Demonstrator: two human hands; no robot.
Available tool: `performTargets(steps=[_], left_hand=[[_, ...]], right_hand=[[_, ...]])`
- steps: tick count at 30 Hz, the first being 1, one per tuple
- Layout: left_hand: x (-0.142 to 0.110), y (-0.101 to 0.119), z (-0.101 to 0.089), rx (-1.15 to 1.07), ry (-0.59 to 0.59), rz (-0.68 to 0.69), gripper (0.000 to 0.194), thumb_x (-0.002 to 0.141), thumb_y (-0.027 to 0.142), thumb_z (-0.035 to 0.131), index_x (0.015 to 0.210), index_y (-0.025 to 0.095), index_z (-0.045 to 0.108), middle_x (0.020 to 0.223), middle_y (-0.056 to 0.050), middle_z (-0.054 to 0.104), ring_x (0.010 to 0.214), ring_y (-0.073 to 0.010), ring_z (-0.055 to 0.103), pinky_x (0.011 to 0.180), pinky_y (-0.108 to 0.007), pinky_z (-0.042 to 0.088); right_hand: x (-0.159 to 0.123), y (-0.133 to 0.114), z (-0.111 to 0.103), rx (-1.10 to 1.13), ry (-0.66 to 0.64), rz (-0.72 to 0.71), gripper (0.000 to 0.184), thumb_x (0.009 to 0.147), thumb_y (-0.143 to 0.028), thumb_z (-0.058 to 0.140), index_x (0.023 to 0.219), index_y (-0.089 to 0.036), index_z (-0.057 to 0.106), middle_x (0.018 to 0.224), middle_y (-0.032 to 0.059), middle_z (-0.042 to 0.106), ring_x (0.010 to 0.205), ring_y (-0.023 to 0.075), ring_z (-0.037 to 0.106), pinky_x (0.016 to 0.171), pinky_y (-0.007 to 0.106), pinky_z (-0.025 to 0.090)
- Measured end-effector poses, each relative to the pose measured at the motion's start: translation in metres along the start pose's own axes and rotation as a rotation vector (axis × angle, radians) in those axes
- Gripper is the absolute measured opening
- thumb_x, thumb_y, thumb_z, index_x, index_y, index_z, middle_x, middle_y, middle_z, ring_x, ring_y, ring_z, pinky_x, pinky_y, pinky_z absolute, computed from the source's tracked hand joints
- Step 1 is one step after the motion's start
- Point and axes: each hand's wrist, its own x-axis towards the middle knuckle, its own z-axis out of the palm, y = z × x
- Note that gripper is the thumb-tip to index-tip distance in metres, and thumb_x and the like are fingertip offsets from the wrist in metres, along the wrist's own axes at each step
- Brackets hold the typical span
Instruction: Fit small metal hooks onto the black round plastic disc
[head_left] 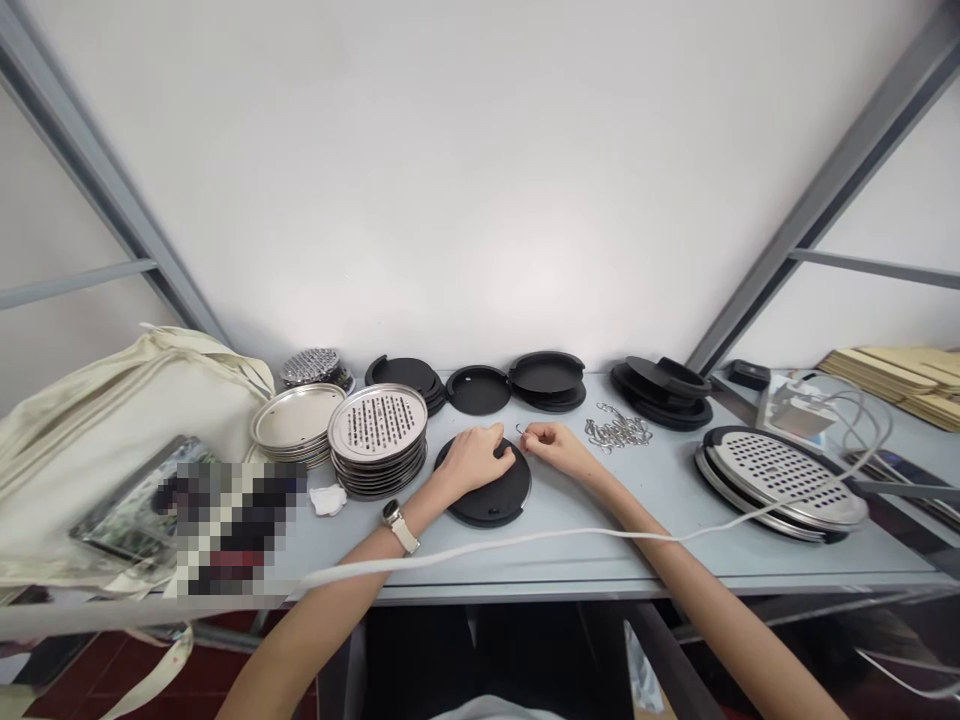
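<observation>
A round black plastic disc [491,490] lies flat on the grey table in front of me. My left hand [474,456], with a watch on its wrist, rests on the disc's far edge with fingers curled over it. My right hand [551,445] is just right of the disc, fingers pinched on a small metal wire hook [519,430] held at the disc's rim. A loose heap of similar metal hooks [617,431] lies a little to the right of that hand.
Stacks of perforated metal discs [377,440] and plain metal plates [294,420] stand at left. Black disc stacks [546,378] line the wall. Another perforated stack [780,478] sits at right. A white cable [525,542] crosses the front; a cream bag [112,420] lies far left.
</observation>
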Motion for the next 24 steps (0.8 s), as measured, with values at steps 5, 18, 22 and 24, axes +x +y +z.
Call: performTargets(steps=[5, 18, 22, 24], left_hand=[[-0.0009, -0.0014, -0.0044, 0.015, 0.014, 0.024, 0.02, 0.088, 0.036, 0.043, 0.084, 0.019, 0.054, 0.071, -0.003, 0.061, 0.064, -0.0194, 0.059, 0.058, -0.027, 0.035], [0.002, -0.0087, -0.0056, 0.051, 0.069, 0.11, 0.015, 0.091, 0.02, 0.035, 0.101, 0.018, 0.047, 0.094, -0.005, 0.056, 0.075, -0.0176, 0.059, 0.067, -0.027, 0.041], [0.0021, -0.0092, -0.005, 0.02, 0.068, 0.137, 0.018, 0.093, 0.021, 0.034, 0.104, 0.019, 0.048, 0.097, -0.006, 0.053, 0.075, -0.0164, 0.058, 0.068, -0.027, 0.042], [0.0026, -0.0099, -0.0045, 0.005, 0.063, 0.15, 0.019, 0.093, 0.021, 0.033, 0.104, 0.019, 0.049, 0.099, -0.005, 0.052, 0.075, -0.0157, 0.058, 0.068, -0.027, 0.042]], right_hand=[[-0.001, -0.0066, -0.0047, 0.004, 0.056, -0.048, 0.028, 0.074, -0.027, 0.05, 0.054, -0.019, 0.033, 0.058, -0.0044, 0.034, 0.058, 0.009, 0.032, 0.056, 0.024, 0.028], [-0.0004, -0.0055, 0.0014, 0.231, -0.02, -0.038, 0.027, 0.084, -0.045, 0.054, 0.092, -0.022, 0.041, 0.066, -0.002, 0.058, 0.064, 0.0137, 0.056, 0.064, 0.028, 0.046], [-0.0008, -0.0069, 0.0012, 0.176, -0.02, -0.043, 0.028, 0.085, -0.048, 0.052, 0.088, -0.021, 0.045, 0.066, -0.0021, 0.055, 0.063, 0.0129, 0.053, 0.062, 0.026, 0.044], [-0.0013, -0.0078, 0.0021, 0.183, -0.044, -0.04, 0.029, 0.085, -0.049, 0.052, 0.089, -0.021, 0.045, 0.067, -0.0029, 0.053, 0.063, 0.0125, 0.052, 0.062, 0.026, 0.043]])
